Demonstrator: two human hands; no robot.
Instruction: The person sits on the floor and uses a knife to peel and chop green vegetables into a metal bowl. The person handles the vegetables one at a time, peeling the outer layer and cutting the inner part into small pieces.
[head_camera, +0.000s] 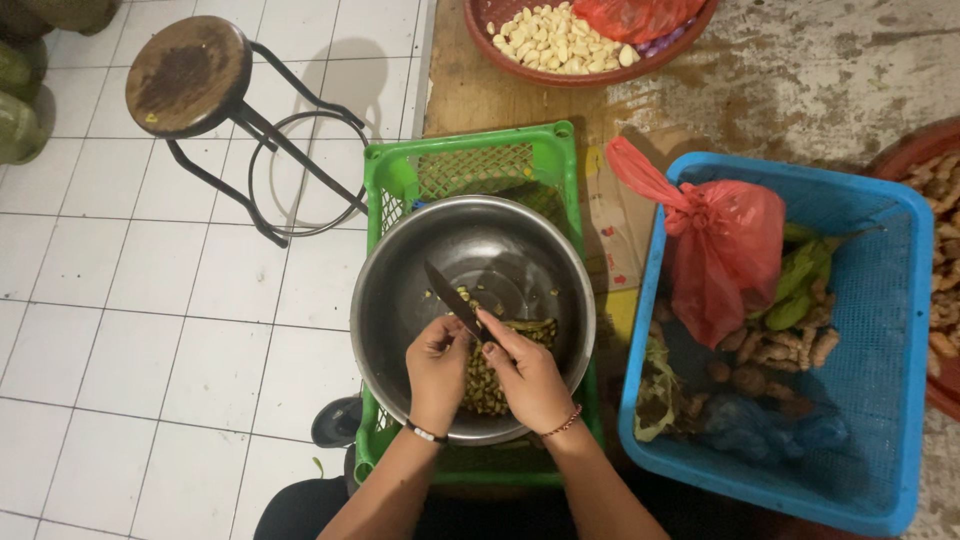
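Left hand (437, 362) gripping the knife (452, 297), right hand (528, 372) pinching a pod at frame centre: cut away from fingertips, over the bowl (400, 260)

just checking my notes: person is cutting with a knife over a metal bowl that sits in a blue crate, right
Not quite. The head view shows the metal bowl sitting in a green crate, not a blue one. The blue crate stands beside it with roots and a red bag. The knife part is right.

Crowding both hands (485, 370) inside the steel bowl (400, 260), walled by the green crate (470, 140); blue basket (890, 300) blocking right; leaving tiled floor (150, 350) open left, except the stool (190, 75).
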